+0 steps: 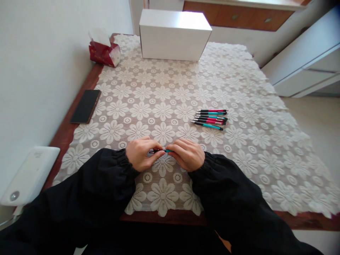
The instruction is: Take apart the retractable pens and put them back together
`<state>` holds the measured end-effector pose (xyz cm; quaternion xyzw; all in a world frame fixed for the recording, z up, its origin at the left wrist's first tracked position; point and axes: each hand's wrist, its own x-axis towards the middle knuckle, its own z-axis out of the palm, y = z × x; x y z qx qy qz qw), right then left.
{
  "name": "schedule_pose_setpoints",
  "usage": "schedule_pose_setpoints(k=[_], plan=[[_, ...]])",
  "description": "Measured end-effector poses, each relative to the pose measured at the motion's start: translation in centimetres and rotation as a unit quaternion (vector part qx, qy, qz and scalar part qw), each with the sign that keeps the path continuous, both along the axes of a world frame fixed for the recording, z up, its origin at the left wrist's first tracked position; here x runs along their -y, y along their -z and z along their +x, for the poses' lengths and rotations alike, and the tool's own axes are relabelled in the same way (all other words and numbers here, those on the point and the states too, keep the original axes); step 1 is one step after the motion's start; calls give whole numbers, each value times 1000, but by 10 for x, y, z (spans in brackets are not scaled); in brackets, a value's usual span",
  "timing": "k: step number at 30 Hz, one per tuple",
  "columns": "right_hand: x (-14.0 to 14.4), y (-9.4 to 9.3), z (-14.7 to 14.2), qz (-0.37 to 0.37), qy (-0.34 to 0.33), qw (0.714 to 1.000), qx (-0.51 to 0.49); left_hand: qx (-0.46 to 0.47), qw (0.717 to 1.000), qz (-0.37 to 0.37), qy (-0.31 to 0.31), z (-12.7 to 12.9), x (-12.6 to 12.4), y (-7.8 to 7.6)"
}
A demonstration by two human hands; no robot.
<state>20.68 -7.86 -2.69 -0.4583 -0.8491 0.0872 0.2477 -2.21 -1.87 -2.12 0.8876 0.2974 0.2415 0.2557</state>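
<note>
Both hands meet over the near part of the lace-covered table, holding one slim pen (167,151) with black and teal parts. My left hand (143,153) pinches its black end between thumb and forefinger. On the teal end, my right hand (187,154) is closed, its fingers hiding most of that half. Whether the pen is in one piece or two cannot be made out. Beyond my right hand lies a row of several pens (211,119), red-and-black and teal-and-black, side by side with their tips pointing left.
A white box (172,44) stands at the far edge of the lace tablecloth (163,94). Along the left side are a red tissue pack (102,53) and a dark phone-like slab (85,106). A white device (30,175) with a cable is at the near left, by the wall.
</note>
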Motion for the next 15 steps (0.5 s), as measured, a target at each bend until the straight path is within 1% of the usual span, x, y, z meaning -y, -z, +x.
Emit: schedule_pose_setpoints(k=[4,7,11,15], plan=[[1,2,0,7,-3,1000,-6,-31,999,20,-13,0,1,2],[1,1,0,10,-3,1000,-4,-35,999,24,-17,0,1,3],[1,-1,0,18,11,1000,11,-10,1000,11,-9,-1,0,3],[0,1,0,45,1,999,15,20,1000,-2,-1,0,0,4]])
